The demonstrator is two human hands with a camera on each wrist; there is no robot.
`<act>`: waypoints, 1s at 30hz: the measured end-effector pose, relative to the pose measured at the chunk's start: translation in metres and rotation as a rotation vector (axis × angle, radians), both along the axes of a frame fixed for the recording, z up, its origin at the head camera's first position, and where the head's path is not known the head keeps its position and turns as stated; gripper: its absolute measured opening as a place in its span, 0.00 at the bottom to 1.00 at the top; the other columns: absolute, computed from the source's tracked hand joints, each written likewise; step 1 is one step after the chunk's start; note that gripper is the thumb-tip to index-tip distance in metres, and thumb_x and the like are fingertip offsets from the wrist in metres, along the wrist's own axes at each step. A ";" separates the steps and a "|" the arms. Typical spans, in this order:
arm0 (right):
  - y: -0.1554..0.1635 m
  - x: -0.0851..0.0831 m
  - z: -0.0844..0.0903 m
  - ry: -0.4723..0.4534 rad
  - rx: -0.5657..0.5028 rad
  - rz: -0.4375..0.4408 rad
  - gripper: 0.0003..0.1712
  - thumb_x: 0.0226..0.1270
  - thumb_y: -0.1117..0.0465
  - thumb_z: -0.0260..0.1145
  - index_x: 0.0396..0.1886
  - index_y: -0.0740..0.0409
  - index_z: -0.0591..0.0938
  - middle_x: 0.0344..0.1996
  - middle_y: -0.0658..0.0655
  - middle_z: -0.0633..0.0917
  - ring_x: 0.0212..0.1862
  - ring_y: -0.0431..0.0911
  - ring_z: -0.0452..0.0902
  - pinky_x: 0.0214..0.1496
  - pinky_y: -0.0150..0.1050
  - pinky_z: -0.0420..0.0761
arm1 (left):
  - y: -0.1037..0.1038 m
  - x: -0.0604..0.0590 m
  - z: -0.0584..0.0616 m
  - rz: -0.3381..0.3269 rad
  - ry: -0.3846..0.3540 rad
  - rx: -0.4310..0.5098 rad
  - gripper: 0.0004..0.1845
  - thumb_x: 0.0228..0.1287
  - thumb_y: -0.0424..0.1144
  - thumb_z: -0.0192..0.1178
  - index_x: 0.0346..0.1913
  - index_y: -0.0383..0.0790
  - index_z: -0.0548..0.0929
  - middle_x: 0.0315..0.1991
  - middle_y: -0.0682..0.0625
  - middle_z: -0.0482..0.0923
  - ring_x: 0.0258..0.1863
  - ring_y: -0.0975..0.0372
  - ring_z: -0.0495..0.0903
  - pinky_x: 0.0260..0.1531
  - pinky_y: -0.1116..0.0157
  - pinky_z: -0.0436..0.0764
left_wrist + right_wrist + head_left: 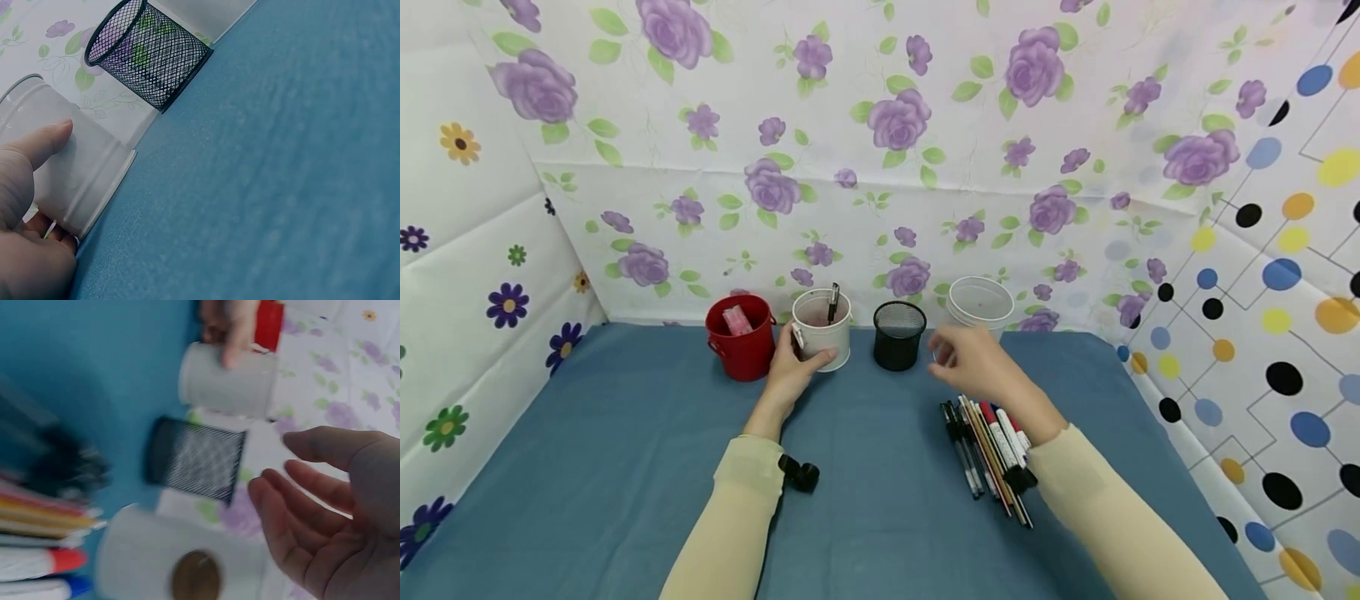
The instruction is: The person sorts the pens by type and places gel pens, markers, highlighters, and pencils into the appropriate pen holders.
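My left hand (790, 371) grips a white metal pail (837, 335), its thumb on the front and its other fingers round the left side. A black pen (832, 305) stands in the pail, which rests on the table. In the right wrist view my right hand (331, 506) holds nothing, its fingers loosely bent and apart from the thumb. From the head view it hovers in front of a white-rimmed cup (981, 304), covering part of it. Below that hand lies a bunch of black pens (958, 446), pencils and markers (1003, 435), partly covered by the forearm.
A red pail (743, 357) with a pink wrapped item (737, 320) inside stands left of the white one. The black mesh pen holder (898, 346) is between the white pail and the cup. Flowered cloth (850, 133) hangs close behind the containers; blue cloth (880, 500) covers the table.
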State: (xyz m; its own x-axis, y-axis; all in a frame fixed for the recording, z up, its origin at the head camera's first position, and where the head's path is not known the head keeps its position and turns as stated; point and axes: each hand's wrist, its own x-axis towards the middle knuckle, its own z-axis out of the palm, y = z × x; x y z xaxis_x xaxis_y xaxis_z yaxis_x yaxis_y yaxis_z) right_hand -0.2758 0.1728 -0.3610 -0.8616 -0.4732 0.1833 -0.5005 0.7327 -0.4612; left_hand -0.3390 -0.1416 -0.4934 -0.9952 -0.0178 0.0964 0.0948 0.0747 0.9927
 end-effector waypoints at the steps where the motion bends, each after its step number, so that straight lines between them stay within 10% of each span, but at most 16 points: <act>1: 0.007 0.004 -0.006 -0.002 0.023 -0.003 0.10 0.71 0.62 0.75 0.49 0.58 0.86 0.34 0.54 0.88 0.35 0.45 0.85 0.39 0.45 0.87 | 0.000 0.000 0.000 -0.001 -0.004 0.000 0.50 0.70 0.39 0.73 0.85 0.47 0.52 0.83 0.43 0.56 0.82 0.51 0.55 0.82 0.49 0.56; 12: 0.032 0.026 -0.056 -0.104 0.108 -0.095 0.10 0.68 0.62 0.76 0.44 0.61 0.86 0.24 0.49 0.82 0.24 0.41 0.75 0.32 0.42 0.80 | -0.001 -0.002 -0.002 0.010 -0.002 -0.003 0.50 0.70 0.40 0.73 0.85 0.47 0.53 0.83 0.43 0.57 0.82 0.51 0.56 0.82 0.49 0.57; 30: 0.015 0.039 -0.077 -0.096 0.200 -0.205 0.11 0.63 0.65 0.79 0.30 0.55 0.82 0.23 0.51 0.79 0.23 0.43 0.72 0.29 0.41 0.77 | -0.001 -0.002 -0.002 0.009 -0.007 -0.021 0.50 0.70 0.39 0.73 0.85 0.47 0.53 0.83 0.44 0.57 0.81 0.52 0.57 0.82 0.50 0.58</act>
State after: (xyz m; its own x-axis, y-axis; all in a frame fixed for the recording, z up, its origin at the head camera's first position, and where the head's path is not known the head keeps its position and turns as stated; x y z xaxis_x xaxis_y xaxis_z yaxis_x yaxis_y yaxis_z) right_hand -0.2368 0.1876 -0.4379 -0.9518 -0.3063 0.0172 -0.2941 0.8951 -0.3352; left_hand -0.3412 -0.1427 -0.4955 -0.9957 -0.0251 0.0897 0.0869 0.0968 0.9915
